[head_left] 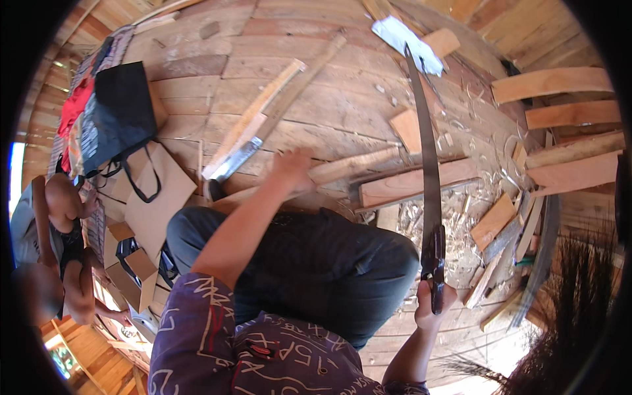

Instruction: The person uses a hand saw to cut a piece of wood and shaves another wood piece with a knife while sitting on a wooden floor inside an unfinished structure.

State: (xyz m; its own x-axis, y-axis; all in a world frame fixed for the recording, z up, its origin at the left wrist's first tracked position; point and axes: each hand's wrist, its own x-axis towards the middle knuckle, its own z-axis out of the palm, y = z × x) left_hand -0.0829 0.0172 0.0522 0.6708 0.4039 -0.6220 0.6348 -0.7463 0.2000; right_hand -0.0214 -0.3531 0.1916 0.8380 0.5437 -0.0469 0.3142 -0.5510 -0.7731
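Observation:
My right hand [434, 300] is closed round the dark handle of a machete [431, 148]. Its long blade points up and away over the plank floor, the tip near a white sheet [408, 45]. Stretched across my bent legs, my left hand [293, 169] is at a pale wooden strip [359, 162]; motion smears its fingers, so I cannot tell whether they grip it. Just right of the strip lies a reddish wood block [421, 182]. A shiny metal piece [238, 159] with a dark end lies left of that hand, beside two long sticks [280, 85].
Wood shavings [421, 224] and offcuts [494, 217] litter the floor at right, below several planks [569, 117]. A black tote bag [125, 115] and cardboard [161, 191] stand at left. Another person [62, 230] sits at the far left. Dark bristles [579, 303] show at lower right.

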